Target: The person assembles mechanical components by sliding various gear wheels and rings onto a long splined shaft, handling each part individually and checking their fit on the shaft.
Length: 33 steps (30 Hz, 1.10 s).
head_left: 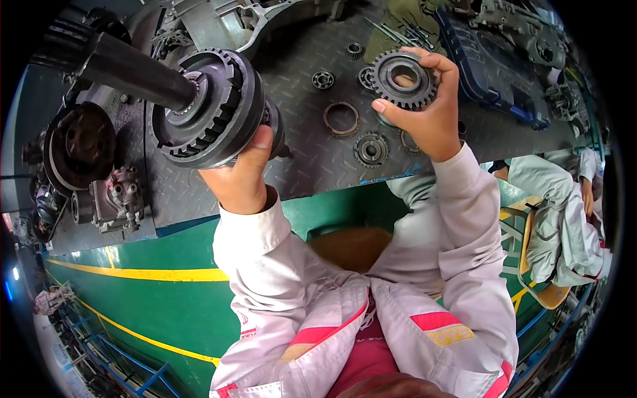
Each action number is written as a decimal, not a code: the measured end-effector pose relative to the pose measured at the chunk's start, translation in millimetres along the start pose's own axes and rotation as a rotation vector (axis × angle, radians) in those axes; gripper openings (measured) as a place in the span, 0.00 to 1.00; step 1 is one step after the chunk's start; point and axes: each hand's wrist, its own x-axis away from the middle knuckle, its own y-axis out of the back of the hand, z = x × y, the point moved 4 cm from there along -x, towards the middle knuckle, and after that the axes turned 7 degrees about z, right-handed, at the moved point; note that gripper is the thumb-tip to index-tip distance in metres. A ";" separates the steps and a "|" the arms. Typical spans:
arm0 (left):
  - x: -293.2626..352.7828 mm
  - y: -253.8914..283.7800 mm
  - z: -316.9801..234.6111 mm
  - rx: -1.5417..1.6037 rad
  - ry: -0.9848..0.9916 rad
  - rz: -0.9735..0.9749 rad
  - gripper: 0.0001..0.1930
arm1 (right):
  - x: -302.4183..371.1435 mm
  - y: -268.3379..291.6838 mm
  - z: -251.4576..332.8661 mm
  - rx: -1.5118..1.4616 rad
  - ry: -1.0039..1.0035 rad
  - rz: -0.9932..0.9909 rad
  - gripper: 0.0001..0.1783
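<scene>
My left hand [244,174] is closed around the underside of a heavy gear shaft assembly [206,113], a dark metal shaft with a wide toothed hub. Its thick shaft end points up and to the left. My right hand [431,109] grips a toothed gear ring [403,78] by its rim, thumb below and fingers behind, with the gear's round hole facing me. Under the right hand, on the dark table, lie a small gear [371,149] and a brass-coloured synchronizer ring [341,119]. A ball bearing [323,80] sits between the two hands, farther back.
A dark diamond-plate table [192,196] bears it all. At the left stand a round metal drum [81,149] and a small metal housing [118,199]. A blue tool case [488,73] lies at the right, with several tools [405,32] on cloth beside it. Another person [557,205] sits at right.
</scene>
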 end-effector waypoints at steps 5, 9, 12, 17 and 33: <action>1.6 -0.5 2.1 0.125 0.051 -0.062 0.28 | 2.5 -1.1 9.0 -0.008 0.075 -0.069 0.43; 2.6 2.0 1.5 0.110 0.066 -0.051 0.28 | 3.6 1.8 7.8 0.032 0.101 -0.105 0.44; 3.9 1.2 2.6 0.070 0.069 -0.052 0.27 | 4.3 7.4 10.8 0.072 0.118 -0.124 0.44; 4.2 0.2 0.7 0.066 0.096 -0.070 0.24 | 4.9 6.3 10.6 0.015 0.093 -0.138 0.43; -1.1 -12.4 -9.8 0.179 0.135 0.002 0.33 | -148.0 -20.4 207.4 -0.245 0.577 -0.027 0.21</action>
